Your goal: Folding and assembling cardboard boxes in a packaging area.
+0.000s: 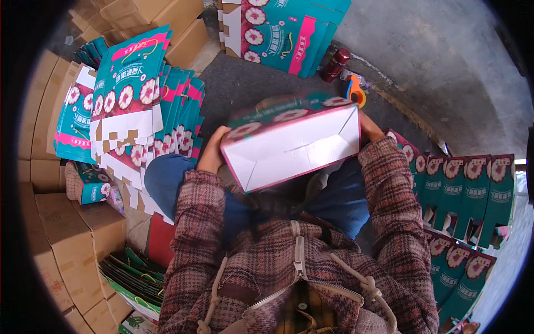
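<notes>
Over my knees point(167, 181), my left hand point(213, 150) curls partly shut on the teal cardboard box point(292, 158)'s one end, my right hand point(371, 128), bend too hidden to tell, holds the other, and I should press evenly.

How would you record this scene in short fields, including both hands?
Left hand: holding the left end of the box
Right hand: holding its right end
Box side facing camera: white, folded flaps
Person's left: stacked flat teal cartons, brown boxes
Person's right: teal boxes in rows
Beyond, right: dark red flask, orange-and-blue object
</notes>
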The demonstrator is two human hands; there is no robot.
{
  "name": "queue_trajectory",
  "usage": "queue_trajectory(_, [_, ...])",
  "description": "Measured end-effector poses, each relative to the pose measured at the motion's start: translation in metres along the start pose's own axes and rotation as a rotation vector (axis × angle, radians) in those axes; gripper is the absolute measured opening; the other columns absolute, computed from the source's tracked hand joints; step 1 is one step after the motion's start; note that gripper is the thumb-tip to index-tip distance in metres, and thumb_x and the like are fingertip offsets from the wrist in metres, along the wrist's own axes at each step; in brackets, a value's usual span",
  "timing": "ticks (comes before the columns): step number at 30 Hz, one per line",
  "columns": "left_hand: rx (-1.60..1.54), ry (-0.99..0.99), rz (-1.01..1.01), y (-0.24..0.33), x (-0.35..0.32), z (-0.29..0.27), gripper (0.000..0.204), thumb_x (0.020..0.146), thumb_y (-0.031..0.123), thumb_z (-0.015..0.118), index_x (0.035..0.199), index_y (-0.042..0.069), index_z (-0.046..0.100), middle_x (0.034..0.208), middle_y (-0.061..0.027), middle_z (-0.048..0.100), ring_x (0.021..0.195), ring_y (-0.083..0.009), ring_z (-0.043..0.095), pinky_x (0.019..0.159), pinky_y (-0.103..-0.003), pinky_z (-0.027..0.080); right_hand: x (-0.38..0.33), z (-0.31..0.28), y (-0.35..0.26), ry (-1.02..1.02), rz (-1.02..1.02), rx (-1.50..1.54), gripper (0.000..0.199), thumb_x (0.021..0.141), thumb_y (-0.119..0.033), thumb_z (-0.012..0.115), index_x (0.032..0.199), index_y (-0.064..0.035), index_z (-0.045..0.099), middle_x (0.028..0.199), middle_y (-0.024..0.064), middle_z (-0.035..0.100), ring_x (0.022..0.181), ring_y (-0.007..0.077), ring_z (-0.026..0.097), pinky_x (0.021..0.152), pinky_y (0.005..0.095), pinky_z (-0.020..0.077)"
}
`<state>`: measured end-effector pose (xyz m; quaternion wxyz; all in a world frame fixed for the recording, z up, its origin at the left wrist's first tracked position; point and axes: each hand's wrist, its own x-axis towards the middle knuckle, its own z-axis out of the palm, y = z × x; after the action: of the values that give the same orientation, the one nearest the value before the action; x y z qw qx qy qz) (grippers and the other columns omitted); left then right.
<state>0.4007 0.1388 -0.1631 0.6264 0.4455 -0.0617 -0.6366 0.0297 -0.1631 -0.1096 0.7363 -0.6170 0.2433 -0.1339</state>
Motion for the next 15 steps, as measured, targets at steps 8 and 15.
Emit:
queue_trajectory(8, [0.144,0.233,0.438,0.031,-0.034,0.060,0.056,0.094,0.047,0.044,0.136,0.010,0.041,0.136,-0.0052,0.044,0.128,-0.0217,0.038,0.103,-0.045,0.033,-0.016,0.027,-0.041,0.192,0.206,0.001,0.087,0.089,-0.071,0.028,0.145,-0.0048,0.029,0.148,0.0204,0.028,0.136,0.0388,0.027,0.109,0.0558,0.0231])
queue_trajectory(15, [0.227,0.264,0.384,-0.001,-0.030,0.038,0.055,0.095,0.057,0.036,0.133,0.018,0.042,0.139,-0.0056,0.042,0.130,-0.0226,0.035,0.100,-0.050,0.034,-0.015,0.028,-0.024,0.252,0.319,0.009,0.078,0.090,-0.067,0.036,0.146,-0.0133,0.028,0.147,0.0135,0.032,0.132,0.0332,0.035,0.104,0.0561,0.0313])
